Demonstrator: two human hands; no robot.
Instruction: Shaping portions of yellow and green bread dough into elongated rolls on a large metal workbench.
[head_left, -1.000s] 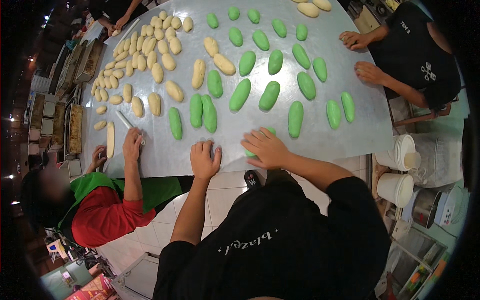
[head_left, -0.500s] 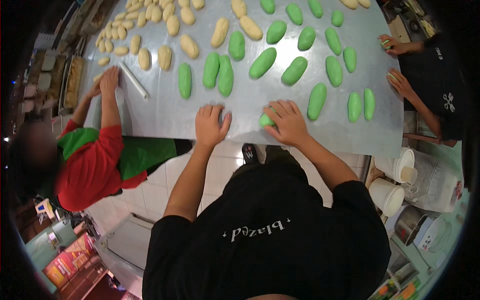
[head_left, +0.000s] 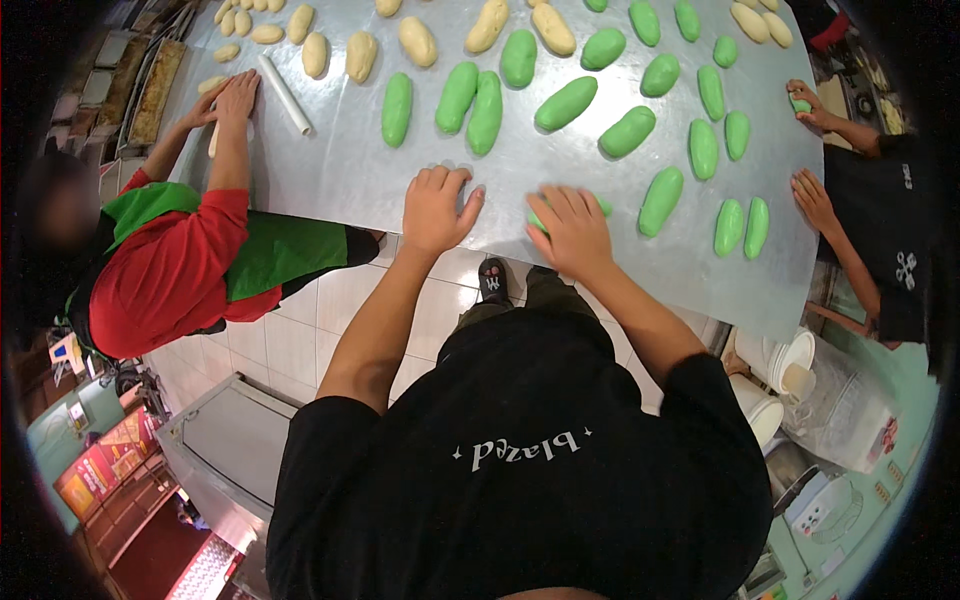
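Observation:
On the metal table [head_left: 290, 175], my left hand [head_left: 437, 210] lies near the front edge with curved fingers apart and nothing visible in it. My right hand [head_left: 572, 232] rests over a green dough piece [head_left: 604, 207], fingers curled across it and hiding most of it. Other green oblong pieces [head_left: 660, 201] lie beyond and to the right, two of them [head_left: 484, 114] side by side above my left hand. Cream dough pieces [head_left: 417, 42] lie along the far side. A white rod [head_left: 286, 95] rests on the upper left.
A co-worker in red [head_left: 175, 275] works cream dough at the left edge. Another in black [head_left: 880, 230] stands right, a green piece in one hand. Metal pans [head_left: 160, 80] sit far left, white buckets [head_left: 775, 355] below right, a steel cabinet [head_left: 225, 440] behind me at left.
The view has shifted, raising the table in the picture. More green dough shows beside my right hand. The left co-worker has let go of the rod. The right co-worker's green piece has become visible.

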